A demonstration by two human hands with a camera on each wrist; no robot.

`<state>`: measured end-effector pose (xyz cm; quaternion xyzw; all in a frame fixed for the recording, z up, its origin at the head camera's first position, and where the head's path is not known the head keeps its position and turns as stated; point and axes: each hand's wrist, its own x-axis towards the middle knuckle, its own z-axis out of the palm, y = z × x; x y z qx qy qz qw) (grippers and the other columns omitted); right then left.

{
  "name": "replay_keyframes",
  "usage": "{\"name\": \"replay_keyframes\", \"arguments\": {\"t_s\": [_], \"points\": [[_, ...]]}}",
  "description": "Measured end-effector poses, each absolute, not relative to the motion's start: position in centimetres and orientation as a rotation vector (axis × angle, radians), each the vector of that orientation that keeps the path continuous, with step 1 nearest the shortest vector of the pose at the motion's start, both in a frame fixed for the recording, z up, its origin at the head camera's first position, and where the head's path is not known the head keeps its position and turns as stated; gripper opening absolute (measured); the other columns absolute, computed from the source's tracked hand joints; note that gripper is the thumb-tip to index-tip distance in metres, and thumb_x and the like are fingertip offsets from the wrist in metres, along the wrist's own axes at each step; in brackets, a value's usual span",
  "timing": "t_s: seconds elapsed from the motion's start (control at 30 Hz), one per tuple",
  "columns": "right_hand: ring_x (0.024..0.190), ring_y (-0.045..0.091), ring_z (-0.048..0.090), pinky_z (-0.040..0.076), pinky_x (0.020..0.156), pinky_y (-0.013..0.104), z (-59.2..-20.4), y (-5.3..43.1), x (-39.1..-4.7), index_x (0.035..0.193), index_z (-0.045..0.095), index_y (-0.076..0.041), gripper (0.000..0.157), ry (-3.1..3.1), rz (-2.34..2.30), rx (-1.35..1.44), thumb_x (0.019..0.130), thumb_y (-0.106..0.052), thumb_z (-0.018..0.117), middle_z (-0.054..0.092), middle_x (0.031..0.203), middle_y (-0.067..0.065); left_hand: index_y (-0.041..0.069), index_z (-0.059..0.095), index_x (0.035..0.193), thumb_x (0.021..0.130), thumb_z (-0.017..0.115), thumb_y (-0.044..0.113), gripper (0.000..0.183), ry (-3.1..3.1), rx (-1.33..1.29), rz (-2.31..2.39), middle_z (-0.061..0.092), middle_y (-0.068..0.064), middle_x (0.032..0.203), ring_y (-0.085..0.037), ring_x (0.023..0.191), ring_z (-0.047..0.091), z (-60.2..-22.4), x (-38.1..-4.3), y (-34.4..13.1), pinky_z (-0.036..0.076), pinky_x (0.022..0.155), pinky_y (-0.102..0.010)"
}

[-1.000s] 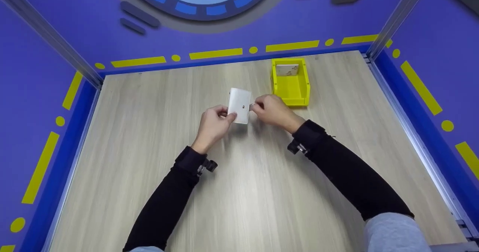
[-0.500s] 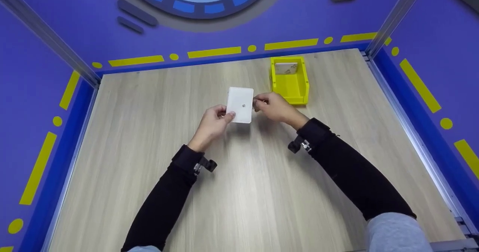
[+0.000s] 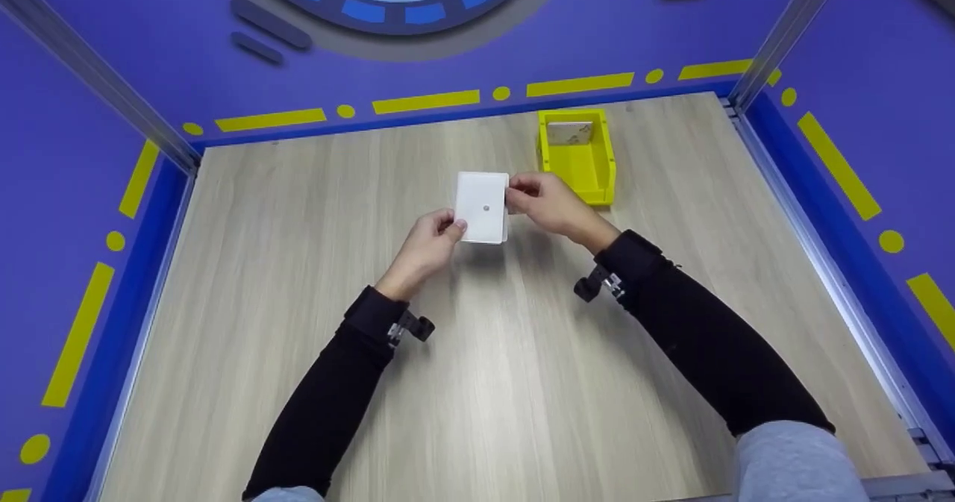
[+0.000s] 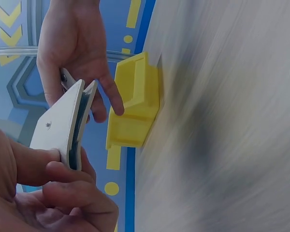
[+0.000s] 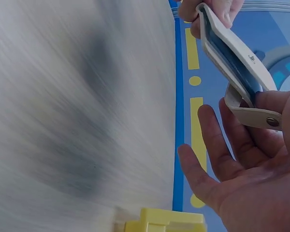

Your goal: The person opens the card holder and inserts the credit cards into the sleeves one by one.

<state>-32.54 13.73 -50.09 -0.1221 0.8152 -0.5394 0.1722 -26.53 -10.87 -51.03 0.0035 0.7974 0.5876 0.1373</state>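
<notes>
A white card holder [image 3: 481, 207] is held up above the table, with a small metal snap on its front cover. My left hand [image 3: 427, 252] pinches its lower left edge between thumb and fingers. At the opposite edge, my right hand [image 3: 548, 204] has its thumb at the gap between the covers, with fingers behind. The wrist views show the covers slightly parted and bluish clear sleeves [image 5: 232, 58] between them. A strap with a snap [image 5: 261, 118] hangs loose from the back cover, beside the right fingers. Part of the right thumb's contact is hidden in the head view.
An open-front yellow bin [image 3: 578, 166] stands on the wooden table [image 3: 298, 278] just beyond my right hand, with a pale patterned card [image 3: 569, 133] leaning at its back. Blue panels [image 3: 418, 77] with metal posts surround the table.
The card holder has turned to face the head camera more squarely, and its covers have parted at the right edge. My right hand has shifted slightly up along that edge.
</notes>
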Motion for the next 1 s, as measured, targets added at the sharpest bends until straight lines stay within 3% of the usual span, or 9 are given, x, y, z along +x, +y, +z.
{"name": "replay_keyframes", "arguments": {"t_s": [0.17, 0.4, 0.7, 0.83, 1.0], "points": [[0.115, 0.023, 0.065, 0.055, 0.112, 0.046, -50.0, 13.9, -32.5, 0.121, 0.073, -0.009, 0.022, 2.253, -1.560, -0.317, 0.116, -0.024, 0.059, 0.073, 0.128, 0.011, -0.003, 0.068, 0.128, 0.115, 0.053, 0.013, 0.025, 2.299, -0.005, 1.698, 0.058, -0.002, 0.103, -0.022, 0.100, 0.055, -51.1, -26.5, -10.6, 0.042, 0.082, -0.029], [0.116, 0.020, 0.067, 0.057, 0.111, 0.040, -49.7, 14.1, -32.4, 0.123, 0.073, -0.006, 0.022, 2.189, -1.598, -0.349, 0.116, -0.020, 0.058, 0.074, 0.130, 0.013, 0.000, 0.068, 0.119, 0.115, 0.052, 0.014, 0.021, 2.287, 0.019, 1.693, 0.054, 0.000, 0.096, -0.017, 0.089, 0.051, -50.9, -26.3, -10.6, 0.040, 0.077, -0.028], [0.111, 0.020, 0.065, 0.050, 0.115, 0.055, -49.8, 14.6, -32.4, 0.126, 0.074, -0.005, 0.024, 2.102, -1.603, -0.369, 0.115, -0.020, 0.059, 0.076, 0.127, 0.009, 0.008, 0.062, 0.100, 0.114, 0.052, 0.015, 0.019, 2.148, 0.023, 1.704, 0.049, 0.004, 0.084, -0.013, 0.076, 0.045, -51.3, -26.4, -10.8, 0.034, 0.066, -0.025], [0.112, 0.019, 0.066, 0.048, 0.112, 0.050, -49.9, 14.9, -32.4, 0.128, 0.076, -0.005, 0.026, 2.046, -1.647, -0.350, 0.114, -0.022, 0.062, 0.078, 0.123, 0.005, 0.008, 0.062, 0.099, 0.114, 0.052, 0.016, 0.019, 2.045, 0.050, 1.741, 0.045, 0.004, 0.079, -0.012, 0.068, 0.039, -51.4, -26.4, -11.1, 0.030, 0.062, -0.025], [0.114, 0.018, 0.066, 0.052, 0.105, 0.037, -50.0, 14.8, -32.4, 0.135, 0.076, -0.004, 0.031, 2.073, -1.640, -0.307, 0.114, -0.021, 0.061, 0.079, 0.128, 0.007, 0.004, 0.068, 0.113, 0.114, 0.052, 0.014, 0.019, 1.998, 0.064, 1.775, 0.048, 0.004, 0.080, -0.011, 0.067, 0.039, -51.3, -26.4, -10.9, 0.029, 0.061, -0.024]]}}
